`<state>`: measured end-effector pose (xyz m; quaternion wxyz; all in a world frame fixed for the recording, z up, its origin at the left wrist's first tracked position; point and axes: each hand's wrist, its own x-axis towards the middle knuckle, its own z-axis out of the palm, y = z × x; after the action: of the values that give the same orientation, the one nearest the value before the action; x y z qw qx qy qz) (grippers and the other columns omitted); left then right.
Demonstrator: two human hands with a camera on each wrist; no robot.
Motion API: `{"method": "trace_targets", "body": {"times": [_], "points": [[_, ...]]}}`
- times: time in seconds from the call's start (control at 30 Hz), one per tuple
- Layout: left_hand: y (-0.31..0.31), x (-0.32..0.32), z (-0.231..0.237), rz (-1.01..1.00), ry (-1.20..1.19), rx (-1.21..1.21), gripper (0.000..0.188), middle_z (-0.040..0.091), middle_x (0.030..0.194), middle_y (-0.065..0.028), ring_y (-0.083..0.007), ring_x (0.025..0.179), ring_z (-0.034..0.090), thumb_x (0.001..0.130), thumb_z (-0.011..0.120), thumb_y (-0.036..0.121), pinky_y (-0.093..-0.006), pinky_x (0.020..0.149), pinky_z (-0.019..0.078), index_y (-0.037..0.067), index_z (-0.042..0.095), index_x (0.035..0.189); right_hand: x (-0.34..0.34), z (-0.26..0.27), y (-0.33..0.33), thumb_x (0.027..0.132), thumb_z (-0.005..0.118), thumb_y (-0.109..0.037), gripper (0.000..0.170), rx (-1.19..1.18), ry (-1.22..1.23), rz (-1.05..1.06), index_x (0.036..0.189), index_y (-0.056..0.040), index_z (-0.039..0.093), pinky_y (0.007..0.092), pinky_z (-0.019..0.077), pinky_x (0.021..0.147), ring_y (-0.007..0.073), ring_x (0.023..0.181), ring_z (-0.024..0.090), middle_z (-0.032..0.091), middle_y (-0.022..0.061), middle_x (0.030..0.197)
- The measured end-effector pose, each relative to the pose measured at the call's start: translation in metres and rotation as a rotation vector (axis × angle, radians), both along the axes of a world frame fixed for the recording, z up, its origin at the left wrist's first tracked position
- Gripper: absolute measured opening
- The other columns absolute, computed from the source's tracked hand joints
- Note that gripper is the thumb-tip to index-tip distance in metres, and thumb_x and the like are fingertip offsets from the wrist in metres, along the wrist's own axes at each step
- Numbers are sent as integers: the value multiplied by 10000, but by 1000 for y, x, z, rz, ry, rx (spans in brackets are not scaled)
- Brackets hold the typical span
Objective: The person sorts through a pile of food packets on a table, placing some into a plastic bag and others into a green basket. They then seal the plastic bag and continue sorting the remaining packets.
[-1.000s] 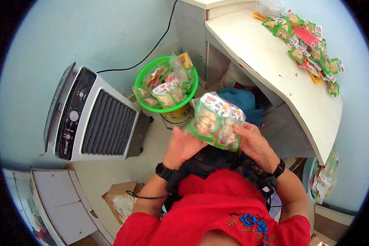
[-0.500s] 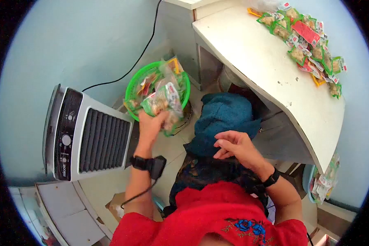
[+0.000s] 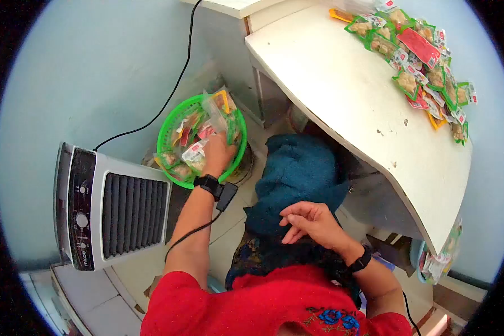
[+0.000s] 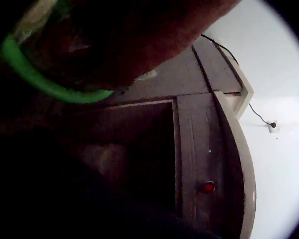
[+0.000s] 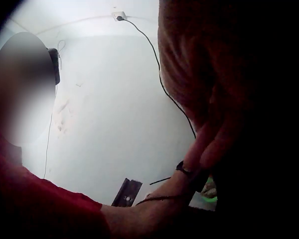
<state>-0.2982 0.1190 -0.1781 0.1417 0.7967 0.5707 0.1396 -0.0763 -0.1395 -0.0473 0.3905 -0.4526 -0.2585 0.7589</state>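
The left hand [image 3: 219, 154] reaches into a green basket [image 3: 163, 138] of plastic food packets [image 3: 195, 154]; its fingers are hidden among them, so whether it grips one cannot be told. Dark and close in the left wrist view, the same hand [image 4: 154, 35] is above the basket's green rim [image 4: 55, 92]. The right hand [image 3: 313, 223] hovers over a teal cloth [image 3: 299, 173], fingers loosely bent and holding nothing. In the right wrist view that hand [image 5: 204, 74] shows only as a dark shape.
A white table [image 3: 341, 84] curves along the right, with a pile of packets [image 3: 425, 67] at its far end. An air cooler [image 3: 117, 207] stands left of the basket. Another tub [image 3: 417, 257] of packets sits below the table's right edge. A black cable [image 3: 176, 84] hangs along the wall.
The packets held between both hands went left with the left hand to the basket, where that hand is now deeper among the contents. The right hand let go and stays over the lap.
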Motion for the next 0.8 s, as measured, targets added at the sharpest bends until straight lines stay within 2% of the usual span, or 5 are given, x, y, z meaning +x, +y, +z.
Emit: {"method": "trace_targets", "body": {"times": [0.27,0.47,0.67,0.73,0.8], "points": [[-10,18,-7,56,-47,27,373,642,840,-289,-461,833,636,721,715,140,-539,731,508,-16,587,1034,3,-4,5,1009,504,-119,250,9,14,54,1204,25,565,336,607,682,256,776,719,661,136,1058],[-8,34,-16,169,46,-50,303,661,846,-265,-436,847,653,708,677,122,-521,731,529,-19,582,959,3,-3,5,1007,502,-109,247,23,16,52,1203,28,564,327,605,680,248,776,718,660,146,1061],[-11,13,4,48,-109,-150,727,626,1126,-288,-430,1029,619,718,763,301,-505,856,508,-11,466,1303,4,1,-5,986,548,-108,243,37,11,42,1192,16,581,326,601,698,250,808,716,659,143,1064],[-17,12,9,3,15,16,862,589,1223,-281,-435,1115,581,737,764,454,-500,952,460,-10,416,1375,8,4,-7,979,571,-123,256,83,-26,68,1196,13,583,307,590,700,233,813,712,661,142,1056],[-14,14,14,32,182,110,858,495,1369,-267,-397,1236,509,759,763,408,-474,1045,392,-18,398,1409,12,5,-12,971,589,-126,268,118,-49,54,1203,9,587,294,583,693,204,810,703,666,137,1056]]}}
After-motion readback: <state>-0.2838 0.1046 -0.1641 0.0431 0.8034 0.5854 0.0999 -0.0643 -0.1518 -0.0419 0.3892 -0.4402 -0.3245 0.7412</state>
